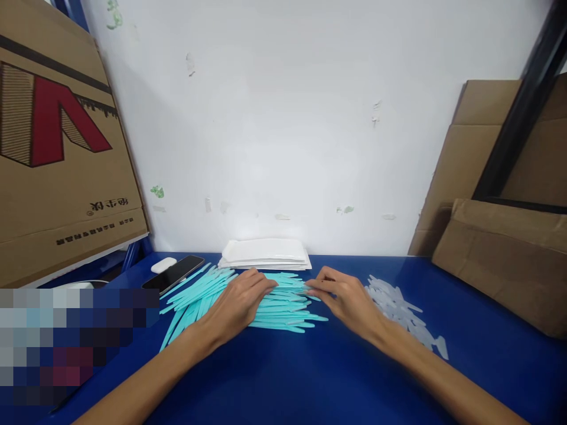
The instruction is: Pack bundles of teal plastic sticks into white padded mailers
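Note:
A loose pile of slim turquoise sticks, which look like eyebrow razors (287, 307), lies on the blue table; more of them fan out to the left (204, 295). My left hand (248, 295) is over the pile, its fingers pinched on one end of a razor. Facing it, my right hand (343, 295) pinches the other end of what seems to be the same razor, just above the pile. The fingers partly hide its ends. Right of my right hand lies a heap of translucent whitish plastic pieces (401, 307), looking like blade covers, partly behind my wrist.
Flat white packets (266, 254) are stacked against the wall. At the left lie a dark phone (177, 274) and a white case (163, 265). Cardboard boxes stand at the left (66, 195) and right (505, 260). The lower left corner is blurred out.

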Tool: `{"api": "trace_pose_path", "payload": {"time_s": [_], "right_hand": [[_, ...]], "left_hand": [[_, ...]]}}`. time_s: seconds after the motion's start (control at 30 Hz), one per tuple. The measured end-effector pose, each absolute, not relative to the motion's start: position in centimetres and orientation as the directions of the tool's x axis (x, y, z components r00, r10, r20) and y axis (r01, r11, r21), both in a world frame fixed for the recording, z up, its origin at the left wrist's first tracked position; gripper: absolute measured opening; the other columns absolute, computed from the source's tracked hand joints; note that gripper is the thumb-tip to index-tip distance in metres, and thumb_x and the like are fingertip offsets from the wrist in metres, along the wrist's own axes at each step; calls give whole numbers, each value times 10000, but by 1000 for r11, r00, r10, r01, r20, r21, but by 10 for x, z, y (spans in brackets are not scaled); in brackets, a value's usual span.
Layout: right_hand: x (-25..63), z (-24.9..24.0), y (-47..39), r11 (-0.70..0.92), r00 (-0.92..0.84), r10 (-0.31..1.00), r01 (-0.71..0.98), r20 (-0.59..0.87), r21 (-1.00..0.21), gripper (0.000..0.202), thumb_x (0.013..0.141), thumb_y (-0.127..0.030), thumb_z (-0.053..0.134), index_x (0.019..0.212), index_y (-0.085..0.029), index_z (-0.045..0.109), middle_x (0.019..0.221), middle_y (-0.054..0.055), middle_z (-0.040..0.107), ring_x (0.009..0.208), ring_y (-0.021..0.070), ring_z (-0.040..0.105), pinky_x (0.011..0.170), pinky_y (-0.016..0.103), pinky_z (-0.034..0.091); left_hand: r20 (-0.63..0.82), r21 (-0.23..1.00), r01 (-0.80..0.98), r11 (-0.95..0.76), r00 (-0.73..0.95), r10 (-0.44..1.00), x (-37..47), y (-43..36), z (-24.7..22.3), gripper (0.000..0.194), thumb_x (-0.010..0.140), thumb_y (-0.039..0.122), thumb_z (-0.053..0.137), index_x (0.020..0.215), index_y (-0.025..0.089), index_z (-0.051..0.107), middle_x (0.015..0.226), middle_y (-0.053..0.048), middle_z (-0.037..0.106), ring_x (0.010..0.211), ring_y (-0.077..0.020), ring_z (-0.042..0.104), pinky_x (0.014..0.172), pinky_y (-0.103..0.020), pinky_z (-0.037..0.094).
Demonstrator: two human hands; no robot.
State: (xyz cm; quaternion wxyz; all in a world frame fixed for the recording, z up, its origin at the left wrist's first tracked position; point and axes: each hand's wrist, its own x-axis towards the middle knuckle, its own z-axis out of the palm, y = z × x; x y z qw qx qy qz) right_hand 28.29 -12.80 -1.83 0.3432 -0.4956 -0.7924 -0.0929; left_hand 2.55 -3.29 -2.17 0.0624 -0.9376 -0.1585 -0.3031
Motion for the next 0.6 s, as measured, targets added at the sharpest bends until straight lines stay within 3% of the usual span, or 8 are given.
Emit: {"api": "trace_pose_path", "payload": {"time_s": [0.23,0.4,0.5,0.6], "right_hand": [[279,-18,-130,516,-321,717,842,618,-161,326,1036,-364,463,1135,-227,741,925,65,702,705,153,654,611,268,492],[281,-10,-130,456,-299,733,882,611,-115,348,1026,-430,472,1231,-252,688,1081,80,724,737,155,691,638,260,519],[288,-3,-131,380,-202,746,912,635,-157,338,1028,-422,465,1262,-258,645,1152,68,702,671,134,668,611,259,502],[297,0,-129,333,-143,753,925,642,-185,314,1046,-371,404,1192,-253,656,1132,56,696,651,130,651,623,269,500]], "left_hand": [[473,-142,406,-903,829,299,27,-39,-16,365,1023,116,328,1292,200,559,954,-82,630,853,-213,503,735,-353,426],[377,-272,482,-833,850,368,24,-37,0,450,921,-5,353,1249,201,582,1016,-96,647,914,-244,535,816,-401,413],[404,-318,645,-695,755,516,5,-25,20,498,844,-50,379,1210,186,620,1096,-125,657,978,-281,563,840,-414,404],[363,-333,796,-506,603,710,-21,-10,37,444,827,-40,361,1046,158,693,988,-147,675,857,-291,622,784,-408,403]]}}
